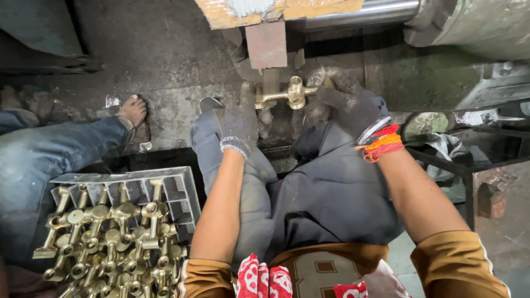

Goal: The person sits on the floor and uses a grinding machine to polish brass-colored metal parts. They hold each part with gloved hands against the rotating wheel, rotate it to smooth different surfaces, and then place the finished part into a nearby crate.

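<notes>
A brass tap body point(291, 94), cross-shaped with an open round port facing up, is held level between both gloved hands under a rusty metal block point(267, 44). My left hand point(240, 120), in a dark grey glove, grips its left arm. At the fitting's right end, my right hand point(352, 105), also gloved and with red and orange threads at the wrist, has its fingers closed on the stem. Both hands hover above my knees in dark trousers.
A grey metal crate point(176, 185) at lower left holds several similar brass tap bodies point(118, 232). Another person's leg in blue jeans and bare foot point(132, 109) lie at the left. A steel shaft point(364, 11) and machine housing run along the top; a dark metal frame point(469, 160) stands at right.
</notes>
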